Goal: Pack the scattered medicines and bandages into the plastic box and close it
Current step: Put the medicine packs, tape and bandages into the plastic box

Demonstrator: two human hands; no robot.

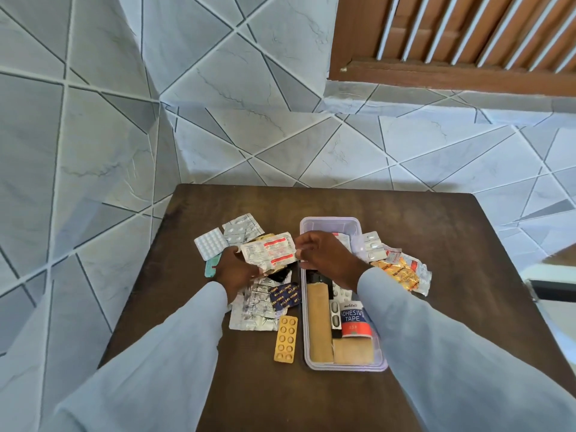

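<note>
An open clear plastic box stands on the dark wooden table. Inside lie tan bandages, an adhesive tape roll and some pill strips. My left hand grips a silver blister strip with red bands, lifted above the left pile. My right hand hovers over the box's far half, its curled fingertips pinching that strip's right edge. Left of the box lie loose silver strips, a yellow blister pack and a white one. No lid is in view.
More foil packs, one of them orange, lie against the box's right side. A teal strip pokes out by my left wrist. Tiled walls close in behind and to the left of the table.
</note>
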